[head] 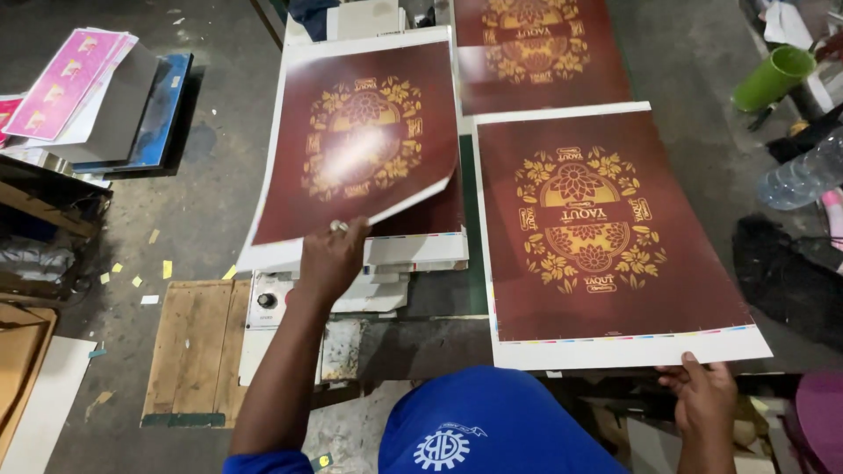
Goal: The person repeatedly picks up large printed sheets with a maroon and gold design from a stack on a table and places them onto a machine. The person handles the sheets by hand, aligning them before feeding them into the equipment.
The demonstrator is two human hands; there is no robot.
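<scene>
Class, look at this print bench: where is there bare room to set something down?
Free: the dark strip between left stack and right sheet; the wooden board left of the control box. Crowded: right edge, with bottle and green cup.

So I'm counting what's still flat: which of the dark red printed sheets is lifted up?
The left sheet, which the left hand lifts at its near edge. The right sheet and far sheet lie flat.

A dark worktop (439,298) carries a stack of printed sheets (413,250) on its left part and a single maroon sheet (606,237) with a gold ornament on its right part, its white near edge overhanging the worktop's front. Farther back lies another maroon sheet (536,48). The concrete floor (211,202) beside it bears a wooden pallet (198,347) and scattered yellow paper scraps (167,269).
</scene>
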